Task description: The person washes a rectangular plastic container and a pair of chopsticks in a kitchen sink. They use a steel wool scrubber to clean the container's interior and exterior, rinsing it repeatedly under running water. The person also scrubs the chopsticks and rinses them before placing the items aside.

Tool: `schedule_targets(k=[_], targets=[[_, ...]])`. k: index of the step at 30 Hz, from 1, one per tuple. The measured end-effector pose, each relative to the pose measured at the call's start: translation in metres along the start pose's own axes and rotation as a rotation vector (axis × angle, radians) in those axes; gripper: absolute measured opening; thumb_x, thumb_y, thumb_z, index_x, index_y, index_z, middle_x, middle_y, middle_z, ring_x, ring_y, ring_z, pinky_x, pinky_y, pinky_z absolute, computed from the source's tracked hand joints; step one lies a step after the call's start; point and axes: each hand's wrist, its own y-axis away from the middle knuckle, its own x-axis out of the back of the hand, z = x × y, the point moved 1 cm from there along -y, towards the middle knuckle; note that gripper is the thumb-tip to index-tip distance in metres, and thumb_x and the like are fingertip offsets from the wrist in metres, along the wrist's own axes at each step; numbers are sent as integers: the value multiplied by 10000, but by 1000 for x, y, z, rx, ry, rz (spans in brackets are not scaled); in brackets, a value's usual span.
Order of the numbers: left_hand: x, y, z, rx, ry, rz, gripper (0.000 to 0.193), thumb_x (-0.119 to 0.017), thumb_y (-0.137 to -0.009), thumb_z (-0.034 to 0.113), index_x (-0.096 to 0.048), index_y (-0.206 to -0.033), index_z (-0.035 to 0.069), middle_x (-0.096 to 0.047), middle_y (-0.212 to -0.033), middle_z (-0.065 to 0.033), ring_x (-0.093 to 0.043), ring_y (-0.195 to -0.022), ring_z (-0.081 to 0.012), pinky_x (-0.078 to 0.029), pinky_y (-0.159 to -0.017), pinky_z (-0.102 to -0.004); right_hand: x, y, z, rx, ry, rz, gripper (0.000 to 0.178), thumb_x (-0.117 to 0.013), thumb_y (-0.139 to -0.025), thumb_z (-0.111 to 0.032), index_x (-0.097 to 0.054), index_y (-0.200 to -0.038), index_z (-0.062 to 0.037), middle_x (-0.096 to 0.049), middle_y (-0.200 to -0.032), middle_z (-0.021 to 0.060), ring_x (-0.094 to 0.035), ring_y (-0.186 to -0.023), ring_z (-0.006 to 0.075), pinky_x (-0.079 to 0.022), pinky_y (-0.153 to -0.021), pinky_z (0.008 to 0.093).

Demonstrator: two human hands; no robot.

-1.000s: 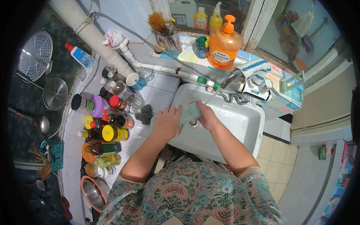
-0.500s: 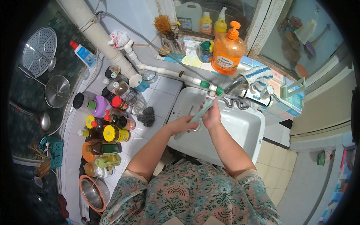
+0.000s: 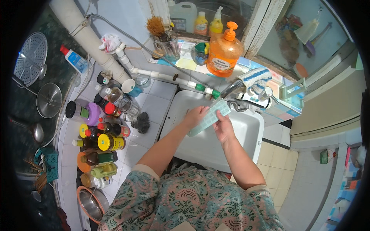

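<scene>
A pale green ice cube tray (image 3: pixel 208 120) with rows of small compartments is held tilted over the white sink (image 3: pixel 259 143). My left hand (image 3: pixel 194 117) grips its left edge, fingers closed on the rim. On the other side my right hand (image 3: pixel 224 130) pinches the tray near its far end, thumb on the upper face and the other fingers underneath, mostly hidden. The tray's far end lies just below the metal faucet (image 3: pixel 231 88). Whether water is running is hard to make out.
An orange pump bottle (image 3: pixel 223 57) stands on the tiled ledge behind the sink, and a striped cloth (image 3: pixel 256 80) hangs over the faucet. Left of the sink, the counter carries a dark scrubbing pad (image 3: pixel 141 123), several sauce bottles (image 3: pixel 115 129) and a metal bowl (image 3: pixel 91 204).
The tray has turned from edge-on to showing its compartments. My right hand has moved down from beneath the faucet, its thumb now over the tray. The whole view has shifted slightly.
</scene>
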Motion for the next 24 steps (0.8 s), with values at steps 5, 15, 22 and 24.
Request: schedule_targets(k=[5,15,22,24], targets=[[-19,16,40,-140,-368,180,444,-356,-934,406,-595,-985,35,-621,-935,-195,-583,-829,-384,-452,-732,-468,5,6,9,-1,-146,80,310,-548,-909,-180,-458,-1191,-88,-534,-1171,40,-523,-1073,172,-453,-916,315],[29,4,-39,145,143,-149,417,-475,-909,435,-608,-1004,52,-608,-798,-45,-559,-706,-164,-445,-611,-320,25,-21,0,68,-172,182,363,-586,-877,-261,-490,-1157,-52,-556,-1125,77,-548,-1053,213,-460,-958,364],[61,32,-51,486,656,-130,317,-558,-884,392,-613,-954,87,-529,-725,29,-464,-603,-66,-373,-500,-221,12,-21,8,-206,-143,31,428,-459,-935,-364,-463,-1128,17,-547,-1099,138,-550,-1028,250,-456,-946,361],[72,40,-61,545,770,-117,272,-574,-882,361,-605,-926,94,-520,-706,33,-454,-569,-60,-353,-464,-204,12,-18,9,-271,-158,-26,447,-399,-958,-372,-448,-1121,42,-542,-1107,161,-549,-1038,271,-450,-948,360]])
